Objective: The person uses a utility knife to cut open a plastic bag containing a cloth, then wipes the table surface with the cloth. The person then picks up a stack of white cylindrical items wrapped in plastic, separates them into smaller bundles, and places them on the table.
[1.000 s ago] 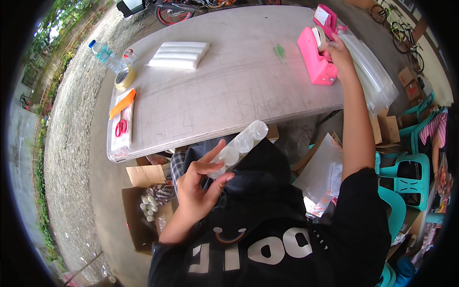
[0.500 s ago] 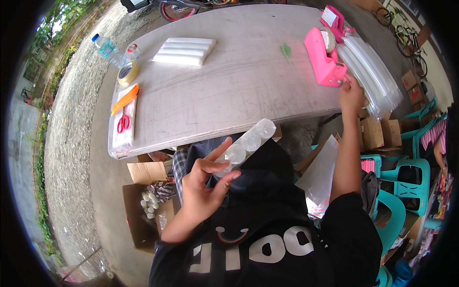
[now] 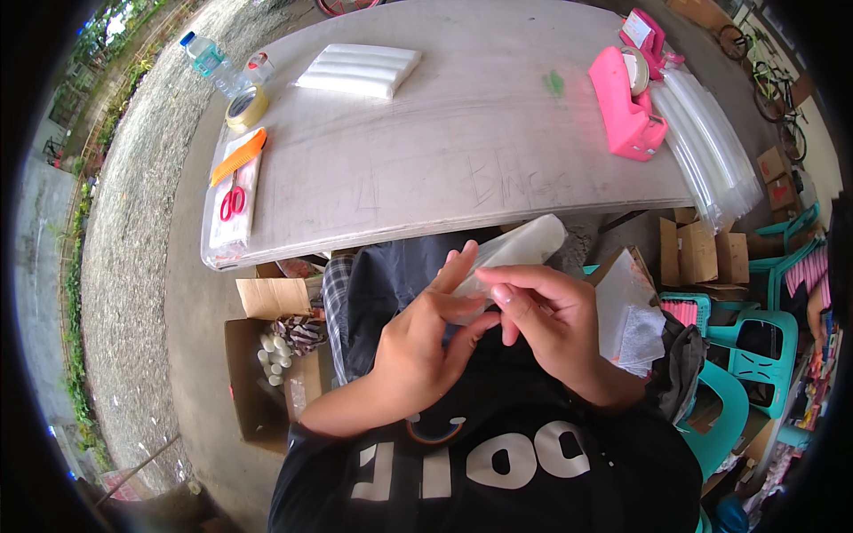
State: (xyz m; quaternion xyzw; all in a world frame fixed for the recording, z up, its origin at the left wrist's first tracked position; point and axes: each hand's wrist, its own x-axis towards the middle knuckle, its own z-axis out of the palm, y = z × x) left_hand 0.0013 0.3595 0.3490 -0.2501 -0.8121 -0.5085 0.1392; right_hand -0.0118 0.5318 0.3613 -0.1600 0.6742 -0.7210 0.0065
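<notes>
A clear plastic-wrapped, tube-shaped pack (image 3: 530,247) slants up and to the right above my lap, just off the table's near edge. My left hand (image 3: 426,342) grips its lower end between thumb and fingers. My right hand (image 3: 560,324) meets it there, with the index finger and thumb pinched against the wrapping. Whatever lies between those right fingertips is too small to make out. The lower end of the pack is hidden behind both hands.
On the table (image 3: 400,160) are a pink tape dispenser (image 3: 622,111), long plastic sleeves (image 3: 711,147), a stack of white packs (image 3: 360,69), red scissors (image 3: 233,202), an orange-handled tool (image 3: 238,158), a tape roll (image 3: 247,108) and a bottle (image 3: 213,64). An open carton (image 3: 253,400) stands at lower left.
My right hand has come away from the pink tape dispenser to the pack. The pack has shifted slightly right in my left hand. The whole view has shifted a little.
</notes>
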